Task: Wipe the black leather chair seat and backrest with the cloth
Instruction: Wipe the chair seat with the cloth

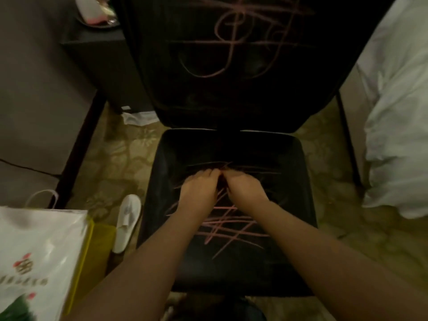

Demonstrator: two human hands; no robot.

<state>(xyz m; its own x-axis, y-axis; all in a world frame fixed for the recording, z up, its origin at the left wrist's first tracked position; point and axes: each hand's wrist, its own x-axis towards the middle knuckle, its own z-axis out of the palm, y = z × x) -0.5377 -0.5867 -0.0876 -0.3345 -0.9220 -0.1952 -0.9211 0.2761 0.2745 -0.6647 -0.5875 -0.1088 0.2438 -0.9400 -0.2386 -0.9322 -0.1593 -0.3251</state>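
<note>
right now both hands are down on the black chair seat (pixel 231 205), near its middle. the left hand (pixel 199 193) and the right hand (pixel 243 188) sit side by side, with their fingertips meeting at the front. the fingers of both hands curl down and in, but it is too dark to tell what the grip holds. something dark shows in the small gap between the two hands, and i cannot tell if that is the cloth or just the seat. so i cannot say for sure where the cloth is. pink scribble lines (pixel 227 230) cross the seat, under the wrists and closer to the person than the hands. a few thin lines also run just past the fingertips. the backrest (pixel 231 77) stands up behind the seat, well apart from the hands, and it has big pink loops and lines (pixel 231 42) drawn on it too. on the floor (pixel 115 158) to the left of the chair lies a white slipper (pixel 127 221). a white paper bag (pixel 39 262) with a red and green picture stands at the bottom left. white bedding (pixel 398 123) lies on the right side.
</note>
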